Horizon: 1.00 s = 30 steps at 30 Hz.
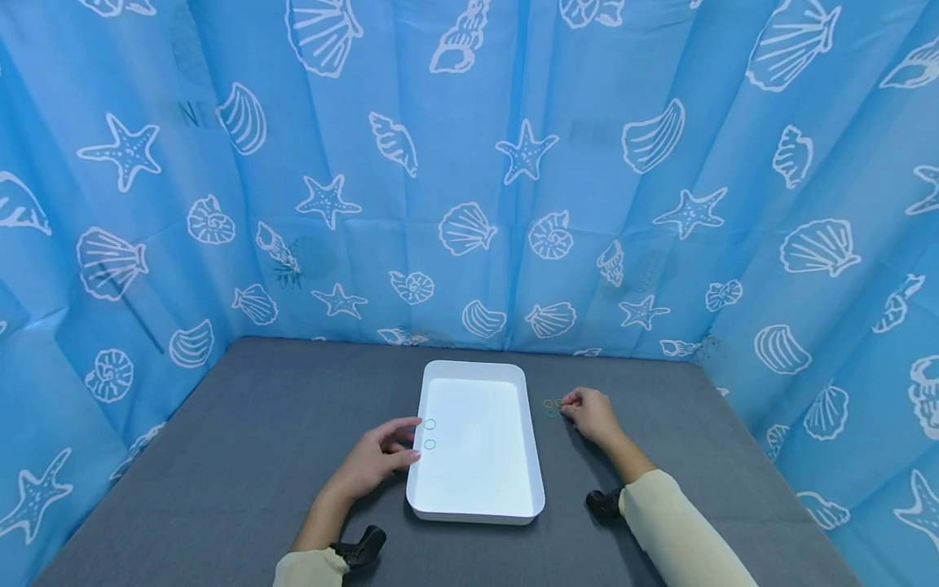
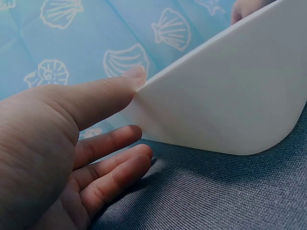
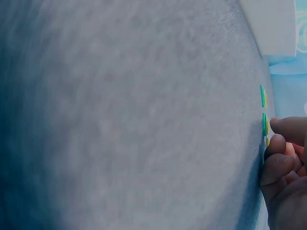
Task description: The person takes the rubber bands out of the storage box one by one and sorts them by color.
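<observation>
A white rectangular tray (image 1: 478,518) stands on the grey table, with two thin teal rings (image 1: 429,445) lying near its left wall. At that wall is my left hand (image 1: 374,461), its thumb (image 2: 108,98) touching the rim and the other fingers loosely bent outside it. My right hand (image 1: 592,416) is low over the table, right of the tray, with fingertips close together at a small group of thin rings. A yellow ring (image 1: 548,403) and a green ring (image 1: 551,414) show beside the fingertips. Whether a ring is pinched, I cannot tell.
The grey cloth-covered table (image 1: 293,424) extends on both sides of the tray. A blue curtain (image 1: 411,187) with white shells and starfish hangs along the back and sides. Each wrist carries a black camera mount (image 1: 603,504).
</observation>
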Tool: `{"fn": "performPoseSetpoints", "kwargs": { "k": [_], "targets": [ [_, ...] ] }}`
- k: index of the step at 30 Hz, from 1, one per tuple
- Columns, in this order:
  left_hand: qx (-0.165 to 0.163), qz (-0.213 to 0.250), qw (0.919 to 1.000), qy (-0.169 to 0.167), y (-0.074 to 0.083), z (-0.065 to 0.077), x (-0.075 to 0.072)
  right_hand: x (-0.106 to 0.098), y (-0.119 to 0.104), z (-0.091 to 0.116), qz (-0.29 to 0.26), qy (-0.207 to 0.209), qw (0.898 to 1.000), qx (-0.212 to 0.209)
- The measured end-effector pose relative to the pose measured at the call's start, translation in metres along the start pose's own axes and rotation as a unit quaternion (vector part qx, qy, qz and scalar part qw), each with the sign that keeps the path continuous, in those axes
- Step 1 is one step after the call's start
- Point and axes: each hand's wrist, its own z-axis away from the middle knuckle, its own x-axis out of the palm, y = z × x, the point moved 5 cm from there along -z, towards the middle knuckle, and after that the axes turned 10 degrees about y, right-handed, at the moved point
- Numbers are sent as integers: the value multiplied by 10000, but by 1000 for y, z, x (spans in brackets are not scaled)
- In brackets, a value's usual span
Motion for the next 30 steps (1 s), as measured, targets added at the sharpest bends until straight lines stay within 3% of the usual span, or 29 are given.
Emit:
{"fn": "performPoseSetpoints", "kwargs": {
  "k": [16, 30],
  "targets": [
    [-98, 48, 9999, -13, 2, 1, 1, -4, -21, -17, -253, 402, 9987, -198],
    [-34, 4, 10000, 15, 1, 1, 1, 1, -72, -35, -34, -94, 9999, -123]
  ]
}}
